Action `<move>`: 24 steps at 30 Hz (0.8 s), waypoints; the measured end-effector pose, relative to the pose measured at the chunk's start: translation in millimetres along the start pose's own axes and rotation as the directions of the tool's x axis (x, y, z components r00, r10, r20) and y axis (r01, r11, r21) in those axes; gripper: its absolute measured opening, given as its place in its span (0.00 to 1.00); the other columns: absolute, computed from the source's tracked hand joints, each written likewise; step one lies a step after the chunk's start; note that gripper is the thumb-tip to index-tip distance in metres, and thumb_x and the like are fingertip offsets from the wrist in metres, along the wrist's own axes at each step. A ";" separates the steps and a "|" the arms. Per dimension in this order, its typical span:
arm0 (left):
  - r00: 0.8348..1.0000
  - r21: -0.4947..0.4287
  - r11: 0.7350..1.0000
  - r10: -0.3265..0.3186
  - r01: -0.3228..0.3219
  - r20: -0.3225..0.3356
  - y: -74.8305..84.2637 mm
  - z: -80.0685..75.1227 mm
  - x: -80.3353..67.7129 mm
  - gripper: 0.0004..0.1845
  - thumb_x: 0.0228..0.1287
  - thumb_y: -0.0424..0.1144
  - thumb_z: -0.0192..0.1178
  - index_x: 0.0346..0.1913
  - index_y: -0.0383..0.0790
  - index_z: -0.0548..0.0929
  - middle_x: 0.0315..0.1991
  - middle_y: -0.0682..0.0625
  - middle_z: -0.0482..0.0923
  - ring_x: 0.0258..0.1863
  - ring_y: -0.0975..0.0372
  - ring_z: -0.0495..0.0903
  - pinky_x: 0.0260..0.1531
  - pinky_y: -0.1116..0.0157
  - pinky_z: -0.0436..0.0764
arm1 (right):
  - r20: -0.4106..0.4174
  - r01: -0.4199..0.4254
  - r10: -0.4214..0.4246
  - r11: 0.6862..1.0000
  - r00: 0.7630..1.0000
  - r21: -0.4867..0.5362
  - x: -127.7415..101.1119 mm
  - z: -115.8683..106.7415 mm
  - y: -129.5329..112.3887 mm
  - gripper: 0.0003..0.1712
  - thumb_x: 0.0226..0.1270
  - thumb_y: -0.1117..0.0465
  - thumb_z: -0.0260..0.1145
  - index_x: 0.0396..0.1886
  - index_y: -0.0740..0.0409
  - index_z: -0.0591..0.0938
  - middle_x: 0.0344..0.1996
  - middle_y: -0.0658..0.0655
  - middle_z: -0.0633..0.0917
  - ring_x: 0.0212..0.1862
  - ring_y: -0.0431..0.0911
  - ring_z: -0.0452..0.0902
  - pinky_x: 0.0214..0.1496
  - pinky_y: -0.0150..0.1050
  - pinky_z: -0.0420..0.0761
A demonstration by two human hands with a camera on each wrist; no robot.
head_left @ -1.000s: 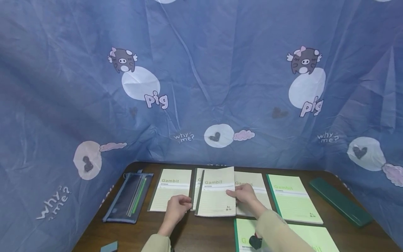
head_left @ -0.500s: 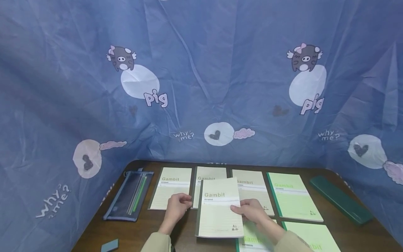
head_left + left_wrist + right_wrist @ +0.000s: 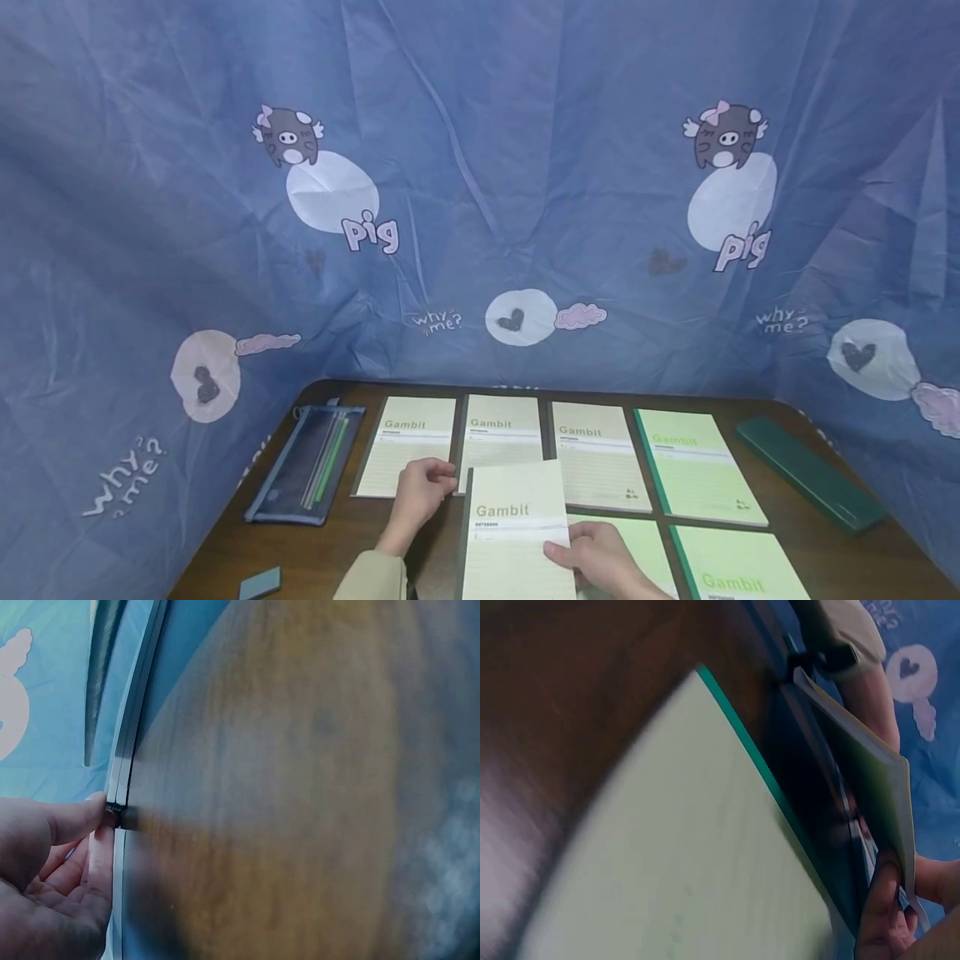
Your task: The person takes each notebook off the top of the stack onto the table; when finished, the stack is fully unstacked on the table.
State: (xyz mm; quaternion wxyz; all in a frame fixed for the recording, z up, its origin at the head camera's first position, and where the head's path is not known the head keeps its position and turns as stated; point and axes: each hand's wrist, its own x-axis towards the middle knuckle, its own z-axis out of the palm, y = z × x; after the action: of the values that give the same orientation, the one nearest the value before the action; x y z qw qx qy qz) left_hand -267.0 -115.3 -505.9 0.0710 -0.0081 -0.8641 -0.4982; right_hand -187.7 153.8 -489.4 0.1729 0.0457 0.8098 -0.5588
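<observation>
My right hand (image 3: 592, 560) pinches the right edge of a cream "Gambit" notebook (image 3: 513, 533) and holds it near the table's front edge. The right wrist view shows this notebook (image 3: 870, 772) lifted above a light green notebook (image 3: 690, 847), with my fingers (image 3: 885, 900) under its edge. My left hand (image 3: 423, 493) sits at the front edge of the back row, its fingers curled on the corner between the first cream notebook (image 3: 408, 442) and the second one (image 3: 501, 429). In the left wrist view my thumb (image 3: 75, 821) and fingers pinch that notebook corner (image 3: 118, 814).
The back row also holds a third cream notebook (image 3: 596, 454) and a green one (image 3: 697, 475). Two more green notebooks (image 3: 738, 567) lie in front. A mesh pencil case (image 3: 307, 471), a blue eraser (image 3: 261, 583) and a dark green box (image 3: 810, 483) lie on the brown table (image 3: 330, 550).
My right hand has drawn the cream notebook off the back row toward me, uncovering the second notebook. My left hand has stayed in place.
</observation>
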 end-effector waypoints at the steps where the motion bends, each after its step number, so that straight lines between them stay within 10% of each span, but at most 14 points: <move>1: 1.000 0.002 1.000 -0.001 0.001 0.001 0.1 0.0 0.2 0.08 0.55 0.24 0.68 0.39 0.28 0.86 0.32 0.44 0.85 0.30 0.57 0.83 0.32 0.60 0.83 | 0.004 0.007 -0.007 1.000 1.000 0.008 -2.7 1.8 0.8 0.33 0.60 0.47 0.72 0.46 0.76 0.80 0.32 0.64 0.88 0.36 0.57 0.87 0.49 0.65 0.79; 24: 1.000 -0.016 1.000 -0.008 0.008 0.001 -4.0 1.3 -0.1 0.08 0.55 0.24 0.68 0.39 0.29 0.87 0.31 0.45 0.85 0.32 0.57 0.82 0.33 0.59 0.83 | 0.138 -0.065 0.031 0.965 0.990 0.253 -29.8 33.0 19.1 0.27 0.61 0.56 0.74 0.41 0.77 0.73 0.30 0.62 0.86 0.38 0.58 0.87 0.41 0.48 0.86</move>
State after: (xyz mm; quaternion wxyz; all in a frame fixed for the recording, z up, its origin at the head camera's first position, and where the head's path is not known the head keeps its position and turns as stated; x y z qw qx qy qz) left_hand -267.4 -116.2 -509.9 0.0683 -0.0054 -0.8601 -0.5056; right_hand -147.2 134.1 -506.9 0.2324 0.0503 0.7159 -0.6565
